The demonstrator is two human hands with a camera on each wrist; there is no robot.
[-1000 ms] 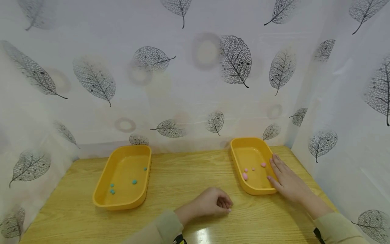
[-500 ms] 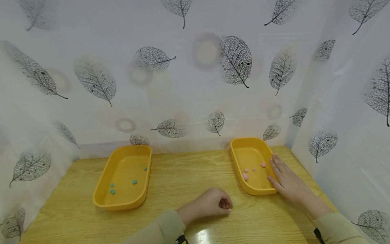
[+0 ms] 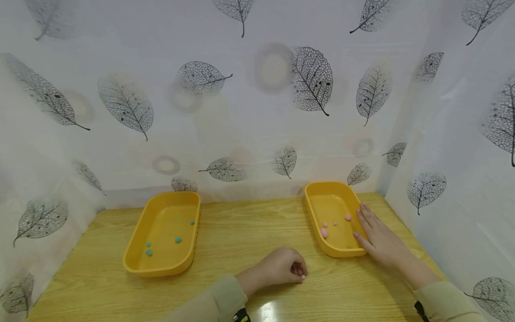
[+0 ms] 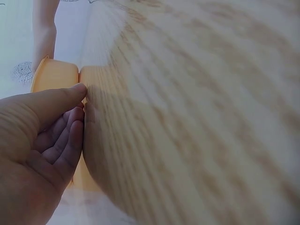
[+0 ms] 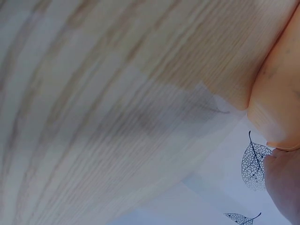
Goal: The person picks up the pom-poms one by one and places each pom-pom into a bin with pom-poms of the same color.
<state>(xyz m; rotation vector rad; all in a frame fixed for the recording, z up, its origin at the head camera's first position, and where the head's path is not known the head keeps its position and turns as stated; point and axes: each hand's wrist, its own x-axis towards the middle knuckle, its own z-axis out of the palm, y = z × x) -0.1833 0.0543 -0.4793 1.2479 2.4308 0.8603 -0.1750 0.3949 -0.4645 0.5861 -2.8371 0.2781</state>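
My left hand (image 3: 277, 268) is low over the wooden table between two yellow trays, fingers curled. At its fingertips it pinches a small pale pink ball (image 3: 303, 277). The left wrist view shows the thumb (image 4: 70, 95) close to the tabletop, with the ball hidden there. My right hand (image 3: 380, 241) rests with fairly straight fingers on the right rim of the right tray (image 3: 331, 253). Inside that tray lie several pink balls of different sizes, the largest pink ball (image 3: 324, 233) near its left wall. In the right wrist view, only part of my right hand (image 5: 283, 183) shows, beside the tray.
The left tray (image 3: 161, 272) holds several small teal balls, one teal ball (image 3: 178, 240) near the middle. Behind and beside the wooden table (image 3: 245, 223) hangs a white leaf-print sheet (image 3: 249, 120).
My left wrist and sleeve have shifted slightly to the right, while the fingertips stay with the pink ball at nearly the same spot. The right hand and both trays have not moved.
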